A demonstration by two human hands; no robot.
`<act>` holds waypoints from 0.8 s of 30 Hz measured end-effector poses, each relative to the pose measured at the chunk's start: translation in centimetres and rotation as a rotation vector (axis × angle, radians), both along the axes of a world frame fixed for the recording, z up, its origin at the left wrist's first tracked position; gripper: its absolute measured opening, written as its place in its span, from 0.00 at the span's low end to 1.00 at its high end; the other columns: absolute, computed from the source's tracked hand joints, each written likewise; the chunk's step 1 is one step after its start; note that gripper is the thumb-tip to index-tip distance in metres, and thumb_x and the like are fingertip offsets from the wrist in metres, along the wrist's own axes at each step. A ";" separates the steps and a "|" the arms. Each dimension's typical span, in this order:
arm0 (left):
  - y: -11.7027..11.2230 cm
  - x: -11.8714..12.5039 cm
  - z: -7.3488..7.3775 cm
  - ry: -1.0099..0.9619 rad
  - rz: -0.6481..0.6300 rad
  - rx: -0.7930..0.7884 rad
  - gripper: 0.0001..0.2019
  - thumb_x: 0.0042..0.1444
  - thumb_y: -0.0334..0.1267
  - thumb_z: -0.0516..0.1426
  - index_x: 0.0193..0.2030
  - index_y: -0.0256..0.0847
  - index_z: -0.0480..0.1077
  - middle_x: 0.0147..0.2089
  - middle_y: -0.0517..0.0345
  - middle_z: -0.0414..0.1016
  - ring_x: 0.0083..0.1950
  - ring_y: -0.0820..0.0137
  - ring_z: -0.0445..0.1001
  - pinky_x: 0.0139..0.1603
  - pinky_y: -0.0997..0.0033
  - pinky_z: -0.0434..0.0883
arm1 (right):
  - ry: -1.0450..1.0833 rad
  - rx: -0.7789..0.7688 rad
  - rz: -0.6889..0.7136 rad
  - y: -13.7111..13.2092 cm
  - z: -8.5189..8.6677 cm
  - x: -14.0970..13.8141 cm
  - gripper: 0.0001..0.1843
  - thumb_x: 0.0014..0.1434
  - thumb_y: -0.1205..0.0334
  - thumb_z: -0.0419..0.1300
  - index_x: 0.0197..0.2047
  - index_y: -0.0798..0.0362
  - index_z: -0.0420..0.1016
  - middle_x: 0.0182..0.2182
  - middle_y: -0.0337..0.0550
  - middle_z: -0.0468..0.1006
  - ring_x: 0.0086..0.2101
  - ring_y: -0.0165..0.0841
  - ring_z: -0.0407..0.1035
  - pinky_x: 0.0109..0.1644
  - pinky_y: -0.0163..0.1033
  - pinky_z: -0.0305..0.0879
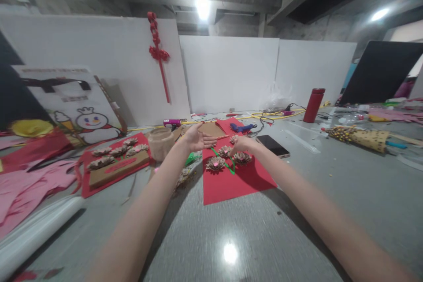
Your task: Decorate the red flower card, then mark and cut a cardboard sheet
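Observation:
My left hand (197,138) is open, palm turned up and fingers stretched to the right, above the back left edge of a red paper sheet (228,189). Nothing shows in its palm. My right hand (242,144) reaches down among the paper flowers on that sheet, fingers bent and drawn together; what they hold, if anything, is hidden. Brown layered flowers with pink centres lie there: one flower (216,164) at front left, another flower (242,158) just under my right hand. Green stem strips (233,167) run between them.
To the left, a second red sheet (86,185) carries more brown flowers and a cardboard piece (120,169). A tape roll (161,144) stands beside my left forearm. Behind are a blue glue gun (241,128) and cables. Rightward are a phone (272,146), red bottle (313,105) and wrapped bouquet (360,137).

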State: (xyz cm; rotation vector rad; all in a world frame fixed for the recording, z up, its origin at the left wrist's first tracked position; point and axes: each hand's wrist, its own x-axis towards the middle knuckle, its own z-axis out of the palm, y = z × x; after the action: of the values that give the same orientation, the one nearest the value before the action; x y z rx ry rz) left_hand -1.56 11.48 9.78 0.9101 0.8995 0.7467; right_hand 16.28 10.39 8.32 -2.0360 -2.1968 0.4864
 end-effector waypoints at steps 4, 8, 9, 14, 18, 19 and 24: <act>0.2 -0.1 -0.2 0.005 -0.014 0.000 0.35 0.52 0.53 0.36 0.56 0.20 0.44 0.52 0.29 0.59 0.51 0.58 0.63 0.49 0.59 0.60 | 0.025 0.015 -0.043 -0.9 -0.1 -0.6 0.46 0.31 0.57 0.66 0.54 0.60 0.55 0.45 0.51 0.68 0.42 0.38 0.64 0.35 0.32 0.60; 0.2 -0.2 -0.1 0.014 -0.016 0.001 0.34 0.52 0.52 0.36 0.56 0.22 0.44 0.51 0.31 0.60 0.50 0.58 0.64 0.49 0.58 0.60 | 0.092 -0.022 -0.028 -0.6 0.1 -0.3 0.40 0.32 0.57 0.66 0.50 0.59 0.62 0.45 0.49 0.69 0.43 0.38 0.64 0.39 0.33 0.60; 0.2 -0.2 -0.1 0.015 -0.016 -0.001 0.34 0.52 0.52 0.36 0.56 0.23 0.45 0.51 0.31 0.60 0.50 0.58 0.64 0.49 0.58 0.60 | 0.124 -0.035 0.000 -0.3 0.1 -0.1 0.36 0.32 0.56 0.66 0.47 0.58 0.65 0.44 0.48 0.70 0.42 0.38 0.64 0.40 0.33 0.60; 0.1 -0.2 0.0 0.016 0.006 -0.013 0.34 0.52 0.53 0.37 0.55 0.20 0.46 0.51 0.29 0.59 0.50 0.59 0.64 0.48 0.62 0.61 | 0.312 -0.066 0.104 0.6 0.1 1.1 0.30 0.32 0.52 0.65 0.41 0.54 0.71 0.42 0.44 0.72 0.42 0.36 0.64 0.42 0.33 0.59; 0.2 -0.2 -0.1 0.007 0.003 -0.014 0.34 0.53 0.52 0.36 0.55 0.21 0.46 0.52 0.30 0.59 0.50 0.59 0.65 0.48 0.61 0.61 | 0.209 -0.090 0.048 0.0 0.2 0.8 0.34 0.28 0.54 0.66 0.43 0.51 0.70 0.44 0.44 0.70 0.43 0.38 0.63 0.43 0.35 0.58; 0.2 -0.2 -0.1 0.004 -0.001 -0.011 0.33 0.53 0.52 0.36 0.56 0.21 0.46 0.52 0.31 0.59 0.50 0.59 0.65 0.48 0.60 0.61 | 0.176 -0.085 0.030 -0.2 0.2 0.7 0.36 0.27 0.54 0.67 0.44 0.52 0.69 0.46 0.45 0.69 0.44 0.38 0.63 0.44 0.35 0.58; 0.1 -0.3 -0.1 0.014 -0.013 0.009 0.33 0.53 0.51 0.36 0.56 0.21 0.46 0.52 0.31 0.59 0.50 0.59 0.64 0.48 0.60 0.61 | 0.211 -0.057 0.057 -0.2 -0.1 0.9 0.29 0.29 0.53 0.66 0.38 0.54 0.73 0.46 0.45 0.68 0.43 0.36 0.63 0.43 0.33 0.59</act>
State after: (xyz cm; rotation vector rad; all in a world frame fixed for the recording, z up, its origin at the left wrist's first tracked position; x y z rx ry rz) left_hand -1.82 11.60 9.71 0.9295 0.9018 0.7344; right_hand 17.14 10.20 8.24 -1.8562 -2.1422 0.7415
